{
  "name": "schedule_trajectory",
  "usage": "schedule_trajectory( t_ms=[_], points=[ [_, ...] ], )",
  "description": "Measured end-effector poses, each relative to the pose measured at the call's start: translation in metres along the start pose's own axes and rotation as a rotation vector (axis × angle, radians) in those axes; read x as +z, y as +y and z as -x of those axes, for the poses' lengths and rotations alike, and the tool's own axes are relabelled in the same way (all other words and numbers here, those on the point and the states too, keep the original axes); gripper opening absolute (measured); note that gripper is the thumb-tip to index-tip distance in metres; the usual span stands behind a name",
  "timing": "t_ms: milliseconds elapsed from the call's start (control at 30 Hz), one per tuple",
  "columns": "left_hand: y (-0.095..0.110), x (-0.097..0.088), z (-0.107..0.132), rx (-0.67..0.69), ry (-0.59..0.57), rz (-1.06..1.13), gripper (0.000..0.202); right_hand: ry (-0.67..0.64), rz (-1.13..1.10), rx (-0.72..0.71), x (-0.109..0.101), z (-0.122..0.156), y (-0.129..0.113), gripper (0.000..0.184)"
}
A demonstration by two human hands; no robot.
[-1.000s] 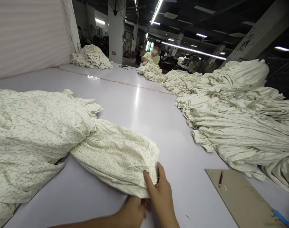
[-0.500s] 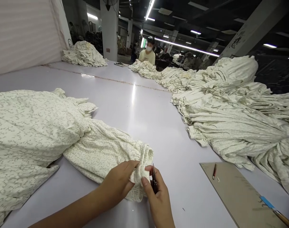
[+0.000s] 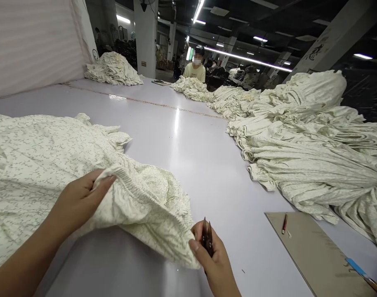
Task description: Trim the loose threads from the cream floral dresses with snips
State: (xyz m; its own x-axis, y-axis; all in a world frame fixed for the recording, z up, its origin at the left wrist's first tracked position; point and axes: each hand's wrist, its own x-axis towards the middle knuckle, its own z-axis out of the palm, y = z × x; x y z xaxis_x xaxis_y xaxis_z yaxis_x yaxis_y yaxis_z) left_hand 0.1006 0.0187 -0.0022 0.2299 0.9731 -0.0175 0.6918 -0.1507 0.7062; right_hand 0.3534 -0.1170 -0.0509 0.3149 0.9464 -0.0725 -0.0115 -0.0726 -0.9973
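A cream garment (image 3: 151, 222) with a small green sprig print stretches between my two hands, its seam or hem edge raised off the table. My left hand (image 3: 81, 200) pinches the edge at the left. At the other end my right hand (image 3: 215, 258) grips a corner between thumb and forefinger. Dark thread snips (image 3: 208, 238) also sit in my right palm, blades pointing up and slightly apart. The rest of the printed cloth (image 3: 52, 152) lies heaped on the left, beneath and beyond my left forearm.
Piles of similar garments (image 3: 306, 152) line the right side of the pale table (image 3: 151, 132); another pile (image 3: 114, 70) stands far left. A grey board (image 3: 312, 251) at right carries a red pencil-like stick (image 3: 284, 223) and a blue-ended tool (image 3: 355, 266). A masked person (image 3: 195, 70) is across the table.
My left hand has moved left and up, spreading the previously bunched ribbed end into a long stretched edge. My right hand stays near its place, still holding the snips, whose blades now show more.
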Motion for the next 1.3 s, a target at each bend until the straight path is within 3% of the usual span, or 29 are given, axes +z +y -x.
schedule_trajectory(
  t_ms=[67,100,167,233,333,400,500,600,667,733,867,967,1133,1233,1300],
  points=[
    [-0.005,0.004,-0.003,0.115,0.076,-0.243,0.053,-0.153,-0.095,0.013,0.003,0.004,-0.005,0.038],
    [-0.005,0.009,-0.003,0.167,0.045,-0.272,0.057,-0.211,-0.126,0.010,0.004,0.005,-0.007,0.038],
    [0.001,0.023,0.002,0.323,-0.119,-0.225,0.055,-0.266,-0.145,-0.003,0.005,0.008,-0.010,0.038],
    [0.011,0.035,0.007,0.490,-0.280,-0.204,0.039,-0.280,-0.145,-0.011,0.004,0.010,-0.014,0.037],
    [0.024,0.039,0.011,0.596,-0.353,-0.176,0.024,-0.213,-0.112,-0.024,0.001,0.008,-0.017,0.038],
    [0.025,0.036,0.012,0.487,-0.369,-0.055,0.025,-0.084,-0.040,-0.032,-0.002,0.002,-0.017,0.040],
    [0.021,0.034,0.015,0.153,-0.527,0.286,0.031,0.094,0.090,0.025,-0.006,-0.009,-0.013,0.033],
    [0.017,0.039,0.021,-0.116,-0.636,0.646,0.034,0.177,0.198,0.099,-0.005,-0.010,-0.010,0.029],
    [0.017,0.044,0.024,-0.230,-0.606,0.773,0.034,0.174,0.278,0.076,-0.002,-0.003,-0.011,0.028],
    [0.019,0.047,0.027,-0.299,-0.577,0.784,0.035,0.050,0.347,-0.039,0.004,0.006,-0.014,0.024],
    [0.019,0.046,0.030,-0.295,-0.530,0.716,0.034,-0.230,0.481,-0.274,0.015,0.015,-0.017,0.016],
    [0.019,0.044,0.029,-0.236,-0.577,0.668,0.035,-0.264,0.573,-0.335,0.022,0.011,-0.015,0.008],
    [0.024,0.039,0.026,-0.120,-0.748,0.687,0.034,-0.284,0.655,-0.403,0.026,0.008,-0.013,0.011],
    [0.022,0.036,0.030,-0.048,-0.781,0.644,0.030,-0.313,0.613,-0.386,0.024,0.010,-0.019,0.015],
    [0.019,0.036,0.035,0.120,-0.724,0.538,0.025,-0.273,0.552,-0.334,0.022,0.011,-0.022,0.014]
  ],
)
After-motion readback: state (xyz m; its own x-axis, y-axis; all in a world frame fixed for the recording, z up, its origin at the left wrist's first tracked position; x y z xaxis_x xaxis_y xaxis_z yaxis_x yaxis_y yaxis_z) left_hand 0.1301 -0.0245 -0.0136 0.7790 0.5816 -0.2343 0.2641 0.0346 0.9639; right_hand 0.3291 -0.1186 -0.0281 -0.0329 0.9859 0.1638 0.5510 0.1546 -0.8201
